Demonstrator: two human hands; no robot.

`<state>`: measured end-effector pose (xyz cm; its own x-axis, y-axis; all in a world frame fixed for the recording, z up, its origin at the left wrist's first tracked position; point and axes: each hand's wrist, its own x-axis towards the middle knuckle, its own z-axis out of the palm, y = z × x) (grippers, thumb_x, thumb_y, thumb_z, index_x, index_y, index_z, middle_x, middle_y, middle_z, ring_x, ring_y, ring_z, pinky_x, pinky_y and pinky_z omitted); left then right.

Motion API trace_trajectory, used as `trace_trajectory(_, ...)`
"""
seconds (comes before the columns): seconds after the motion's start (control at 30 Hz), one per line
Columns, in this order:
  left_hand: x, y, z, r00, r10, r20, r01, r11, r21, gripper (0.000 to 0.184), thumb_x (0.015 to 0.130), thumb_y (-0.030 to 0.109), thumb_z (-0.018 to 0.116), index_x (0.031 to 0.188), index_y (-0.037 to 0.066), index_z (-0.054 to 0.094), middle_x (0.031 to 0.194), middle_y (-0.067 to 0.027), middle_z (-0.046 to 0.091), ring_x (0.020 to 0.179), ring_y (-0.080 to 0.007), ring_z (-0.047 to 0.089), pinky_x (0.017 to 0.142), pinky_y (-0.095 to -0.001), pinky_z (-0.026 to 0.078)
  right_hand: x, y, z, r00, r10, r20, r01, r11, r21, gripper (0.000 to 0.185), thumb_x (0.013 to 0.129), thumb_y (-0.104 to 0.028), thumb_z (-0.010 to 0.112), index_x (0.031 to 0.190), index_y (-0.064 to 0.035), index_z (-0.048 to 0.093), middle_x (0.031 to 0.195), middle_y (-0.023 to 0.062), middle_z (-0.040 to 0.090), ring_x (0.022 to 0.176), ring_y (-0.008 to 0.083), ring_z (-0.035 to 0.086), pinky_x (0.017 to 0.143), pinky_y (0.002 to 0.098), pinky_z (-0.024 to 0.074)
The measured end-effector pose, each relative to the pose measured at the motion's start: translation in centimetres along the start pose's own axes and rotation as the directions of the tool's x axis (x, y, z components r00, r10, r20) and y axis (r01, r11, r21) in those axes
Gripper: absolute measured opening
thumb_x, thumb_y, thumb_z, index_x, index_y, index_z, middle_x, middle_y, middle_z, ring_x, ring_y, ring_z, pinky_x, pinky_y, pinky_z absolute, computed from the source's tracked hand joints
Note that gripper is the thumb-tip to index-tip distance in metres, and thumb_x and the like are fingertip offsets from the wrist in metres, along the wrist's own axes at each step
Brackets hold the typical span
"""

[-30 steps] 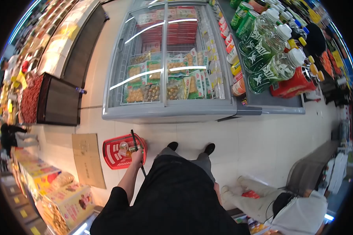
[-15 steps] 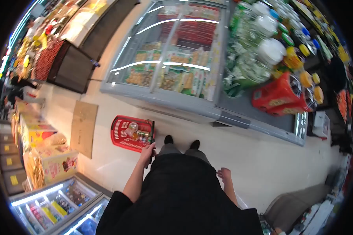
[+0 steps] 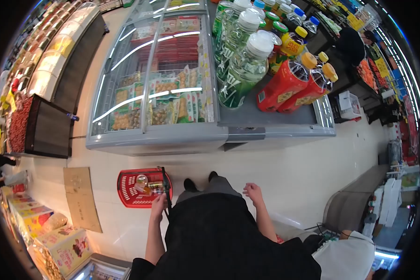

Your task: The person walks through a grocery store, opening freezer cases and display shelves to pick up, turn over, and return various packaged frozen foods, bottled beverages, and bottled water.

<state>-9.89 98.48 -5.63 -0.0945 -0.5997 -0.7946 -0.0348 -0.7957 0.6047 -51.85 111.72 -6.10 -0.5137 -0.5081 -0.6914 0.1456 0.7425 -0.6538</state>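
Observation:
My left hand [image 3: 158, 204] is closed around the black handle [image 3: 166, 189] of a red plastic shopping basket [image 3: 122, 192]. The basket hangs beside my left leg. Inside it are a clear round container [image 3: 142, 180] and some small packaged goods, too small to name. My right hand [image 3: 253, 192] is held out over the floor to the right of my body, with its fingers loosely curled, slightly apart and holding nothing. Nearest in front is a glass-topped chest freezer [image 3: 172, 135] containing bagged food [image 3: 165, 86].
Large green-labelled bottles [image 3: 240, 72] and red bottles [image 3: 284, 86] stand on the freezer's right end. Flattened cardboard [image 3: 82, 198] lies on the floor at left. Snack boxes [image 3: 63, 247] line the lower left. A person in pale clothing [image 3: 345, 256] is close behind on the right.
My view has swung to the right, so the freezer and bottles appear farther left. My right hand has risen forward. The left hand still grips the basket handle, and a pale-clothed person now shows at lower right.

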Motion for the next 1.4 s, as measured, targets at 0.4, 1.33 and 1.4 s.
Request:
trace_trajectory(0.4,-0.2,-0.7,1.4,0.996,0.083,-0.040,-0.074,0.977,0.199,0.025,0.090,0.026,0.055,0.079,0.004,0.060,0.062,-0.0001,0.055,0.051,-0.0087,0.050,0.046,-0.0244,0.037,-4.5,-19.2,-5.9,0.703,-0.603,-0.377,0.683,0.720,0.123,0.025,0.093,-0.010,0.049,0.110,0.0055,0.057,0.092,0.0104,0.064,0.079,0.0158,0.063,0.074,0.0271,0.0502)
trace_trajectory(1.33,-9.6,13.7,20.1,0.795,0.560,0.232,-0.591,0.802,0.086,0.031,0.095,0.023,0.049,0.108,-0.003,0.060,0.092,-0.0112,0.066,0.089,-0.0163,0.063,0.080,-0.0280,0.047,-7.8,-40.0,-9.6,0.351,-0.812,-0.467,0.888,0.131,0.440,0.036,0.091,-0.033,0.056,0.104,0.0003,0.056,0.088,0.0050,0.060,0.080,0.0093,0.056,0.071,0.0241,0.0466)
trace_trajectory(1.4,-11.1,15.8,23.2,0.750,0.477,0.458,-0.508,0.859,-0.063,0.037,0.095,0.027,0.048,0.117,-0.002,0.053,0.101,-0.0135,0.064,0.092,-0.0193,0.062,0.082,-0.0307,0.047,-9.4,-38.5,-9.6,0.556,-0.745,-0.369,0.673,0.143,0.725,0.051,0.091,-0.048,0.048,0.108,0.0002,0.052,0.089,0.0117,0.062,0.076,0.0185,0.064,0.067,0.0319,0.0536)
